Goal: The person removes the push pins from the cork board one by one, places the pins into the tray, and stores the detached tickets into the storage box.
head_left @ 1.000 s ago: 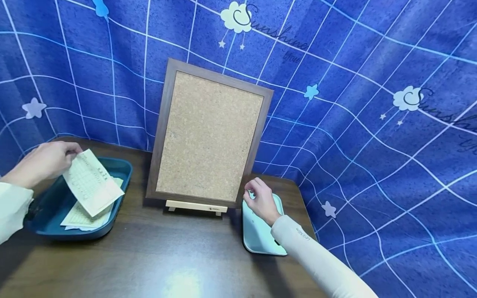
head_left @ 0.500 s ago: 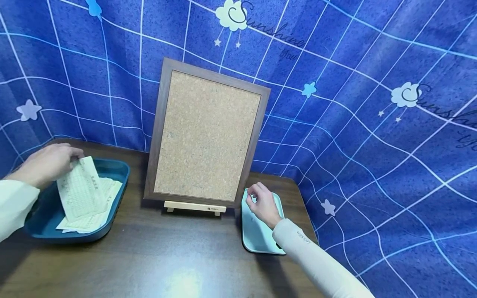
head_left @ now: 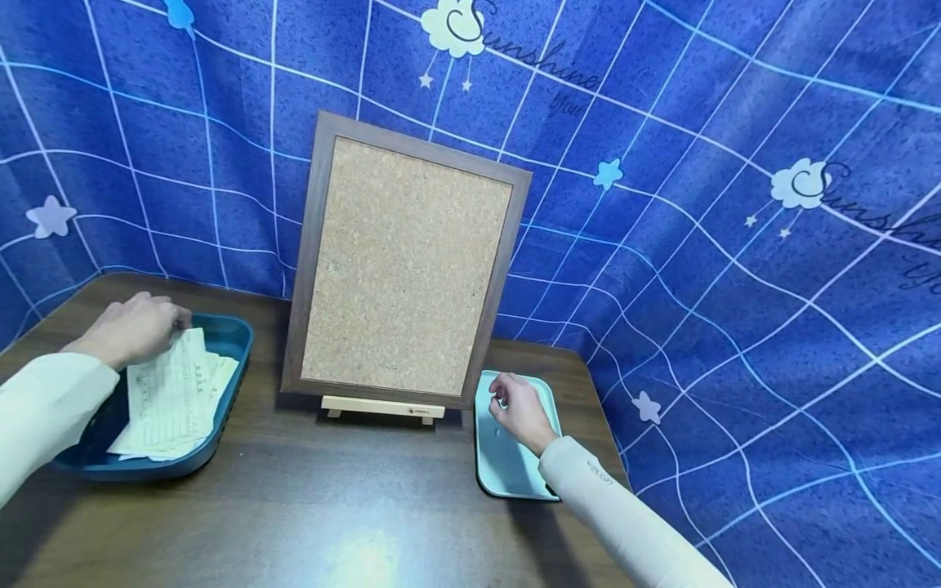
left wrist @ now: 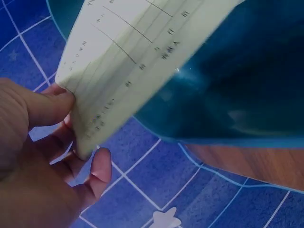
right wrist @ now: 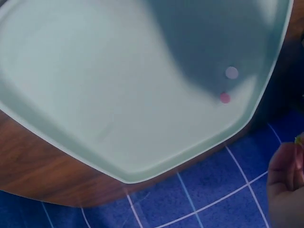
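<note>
My left hand [head_left: 140,327] pinches the upper corner of a printed paper slip [head_left: 172,392]. In the left wrist view, the thumb [left wrist: 50,107] lies on the slip's face. The slip hangs over other paper slips [head_left: 223,371] in a dark teal basin [head_left: 246,347] and partly covers them. My right hand [head_left: 520,412] is above a pale mint tray [head_left: 507,474], its thumb and index finger pinched together. At the right wrist view's edge, a tiny yellow-green thing [right wrist: 298,140] shows at the fingertips; its kind is hard to tell. A white disc [right wrist: 232,72] and a pink disc [right wrist: 225,98] lie in the tray.
A framed cork board [head_left: 412,269] leans on a small wooden easel stand [head_left: 382,406] between the basin and the tray. Behind the brown table [head_left: 309,506] hangs a blue curtain [head_left: 662,269] with white grid lines, close along the back and right.
My left hand has shifted right and slightly down with the slip, which has swung from a slant to hanging more steeply over the others. The right hand stays nearly in place over the tray.
</note>
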`<move>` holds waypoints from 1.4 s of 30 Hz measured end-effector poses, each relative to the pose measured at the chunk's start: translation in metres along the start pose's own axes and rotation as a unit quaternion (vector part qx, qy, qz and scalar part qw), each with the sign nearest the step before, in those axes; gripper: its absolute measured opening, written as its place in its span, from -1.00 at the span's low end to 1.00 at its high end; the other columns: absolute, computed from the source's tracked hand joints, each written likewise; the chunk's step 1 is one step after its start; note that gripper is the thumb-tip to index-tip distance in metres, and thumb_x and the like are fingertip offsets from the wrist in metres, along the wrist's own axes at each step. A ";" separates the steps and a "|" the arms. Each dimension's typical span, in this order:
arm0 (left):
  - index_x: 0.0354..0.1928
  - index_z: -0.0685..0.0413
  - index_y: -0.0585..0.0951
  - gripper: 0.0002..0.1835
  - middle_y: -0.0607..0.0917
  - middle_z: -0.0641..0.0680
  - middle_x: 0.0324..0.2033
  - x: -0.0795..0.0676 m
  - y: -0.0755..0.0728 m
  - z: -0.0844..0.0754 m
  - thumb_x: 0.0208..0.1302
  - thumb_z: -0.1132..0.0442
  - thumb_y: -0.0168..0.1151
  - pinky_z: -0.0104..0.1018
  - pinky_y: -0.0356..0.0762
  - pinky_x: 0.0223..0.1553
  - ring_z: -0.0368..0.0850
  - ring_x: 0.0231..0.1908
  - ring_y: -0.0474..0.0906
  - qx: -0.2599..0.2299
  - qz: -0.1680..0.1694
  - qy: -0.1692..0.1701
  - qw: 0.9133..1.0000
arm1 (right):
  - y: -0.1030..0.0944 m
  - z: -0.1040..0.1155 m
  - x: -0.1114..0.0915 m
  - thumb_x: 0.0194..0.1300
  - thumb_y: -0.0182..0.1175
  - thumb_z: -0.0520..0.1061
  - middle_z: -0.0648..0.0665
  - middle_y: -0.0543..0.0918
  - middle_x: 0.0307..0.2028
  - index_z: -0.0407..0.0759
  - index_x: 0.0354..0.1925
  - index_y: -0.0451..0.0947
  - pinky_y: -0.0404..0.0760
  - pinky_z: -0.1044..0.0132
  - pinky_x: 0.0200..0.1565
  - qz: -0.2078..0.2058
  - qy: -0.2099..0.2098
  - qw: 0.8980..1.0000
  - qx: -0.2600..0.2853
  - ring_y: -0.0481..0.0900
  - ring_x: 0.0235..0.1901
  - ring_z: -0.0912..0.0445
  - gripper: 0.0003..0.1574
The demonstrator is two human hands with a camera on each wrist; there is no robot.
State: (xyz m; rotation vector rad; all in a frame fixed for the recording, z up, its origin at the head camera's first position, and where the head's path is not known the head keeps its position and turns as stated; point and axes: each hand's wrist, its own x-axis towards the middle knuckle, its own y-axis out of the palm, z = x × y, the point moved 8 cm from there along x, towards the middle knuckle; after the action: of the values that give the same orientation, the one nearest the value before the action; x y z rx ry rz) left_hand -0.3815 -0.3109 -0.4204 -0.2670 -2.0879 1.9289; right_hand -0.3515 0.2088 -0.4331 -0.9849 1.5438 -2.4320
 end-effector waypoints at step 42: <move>-0.24 0.30 0.60 -0.83 0.62 0.28 -0.31 -0.014 -0.025 -0.017 0.20 0.40 0.05 0.21 0.27 -0.11 0.31 -0.15 0.42 -0.089 -0.075 -0.036 0.993 | 0.047 -0.032 -0.013 0.02 0.29 -0.33 0.09 0.53 -0.57 -0.17 -0.45 0.60 0.47 0.34 -0.42 0.145 0.091 0.985 -0.013 0.46 -0.53 0.23 -0.91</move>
State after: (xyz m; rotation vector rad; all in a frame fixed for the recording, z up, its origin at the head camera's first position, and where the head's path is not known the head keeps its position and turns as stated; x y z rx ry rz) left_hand -0.3616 -0.3016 -0.3953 -0.0739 -2.2599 1.6929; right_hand -0.3715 0.2166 -0.4871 -0.5070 1.6435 -2.3530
